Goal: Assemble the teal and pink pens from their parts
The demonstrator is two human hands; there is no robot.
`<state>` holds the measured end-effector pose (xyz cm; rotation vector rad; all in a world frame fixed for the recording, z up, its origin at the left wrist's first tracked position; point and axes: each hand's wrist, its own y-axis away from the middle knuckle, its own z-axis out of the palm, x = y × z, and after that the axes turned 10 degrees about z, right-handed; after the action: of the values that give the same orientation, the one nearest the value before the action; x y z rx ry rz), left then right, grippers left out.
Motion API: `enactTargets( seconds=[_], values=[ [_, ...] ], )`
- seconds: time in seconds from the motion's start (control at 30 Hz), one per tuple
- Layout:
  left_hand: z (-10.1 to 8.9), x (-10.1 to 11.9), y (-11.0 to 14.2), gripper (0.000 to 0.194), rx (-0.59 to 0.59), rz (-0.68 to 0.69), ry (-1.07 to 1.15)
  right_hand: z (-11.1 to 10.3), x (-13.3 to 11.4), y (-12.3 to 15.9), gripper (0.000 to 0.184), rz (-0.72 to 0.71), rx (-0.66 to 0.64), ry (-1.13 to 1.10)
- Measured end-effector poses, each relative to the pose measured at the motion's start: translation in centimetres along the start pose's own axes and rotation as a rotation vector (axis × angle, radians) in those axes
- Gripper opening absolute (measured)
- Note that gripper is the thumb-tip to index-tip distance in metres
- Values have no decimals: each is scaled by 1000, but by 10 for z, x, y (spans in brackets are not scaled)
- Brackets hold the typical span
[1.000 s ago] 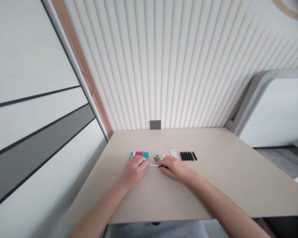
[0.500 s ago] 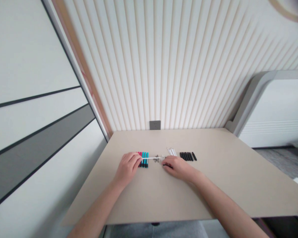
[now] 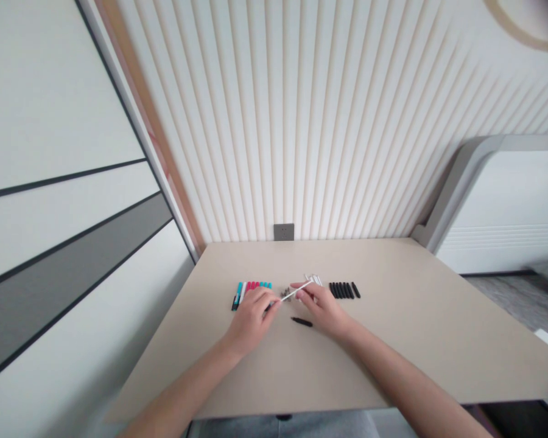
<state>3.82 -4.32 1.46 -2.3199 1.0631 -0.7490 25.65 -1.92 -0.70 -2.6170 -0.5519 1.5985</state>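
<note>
A thin white pen refill (image 3: 288, 295) slants between my hands above the table. My left hand (image 3: 254, 316) pinches its lower left end between thumb and fingertips. At the upper right part of the refill, the fingers of my right hand (image 3: 322, 307) are closed around it. Beneath it lie small metallic pieces (image 3: 285, 292), too small to name and partly covered. On the table below my right hand rests a black pen part (image 3: 302, 321). A row of turquoise, white and pink pens (image 3: 243, 291) is partly hidden behind my left hand.
Behind my right hand lie several white refills (image 3: 317, 279). Black pen barrels (image 3: 341, 290) form a row to the right, the last one slightly apart. The beige table (image 3: 402, 340) meets a ribbed wall with a grey socket (image 3: 284, 232). A white cabinet stands at left.
My left hand has moved right with the refill, which now slants up to the right. My right hand has let go of the black pen part and closed on the refill.
</note>
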Motion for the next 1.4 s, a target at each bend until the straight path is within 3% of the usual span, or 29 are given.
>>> enactTargets(
  seconds=[0.23,0.33,0.43,0.57,0.83,1.4],
  values=[
    [29,16,-32,17,-46,-40,-32,-13,1,-8,40,82,142,-270],
    [33,14,-31,12,-92,13,-34,-29,8,-14,38,158,226,-216],
    [27,8,-20,19,-277,178,-38,-48,18,-18,35,244,298,10],
    [18,0,-10,14,-410,253,-60,-64,29,-18,31,256,235,415],
    [21,1,-15,9,-435,289,-88,-55,34,-14,28,240,114,630],
    [23,0,-12,14,-412,302,-73,-56,27,-11,19,173,12,652]
  ],
)
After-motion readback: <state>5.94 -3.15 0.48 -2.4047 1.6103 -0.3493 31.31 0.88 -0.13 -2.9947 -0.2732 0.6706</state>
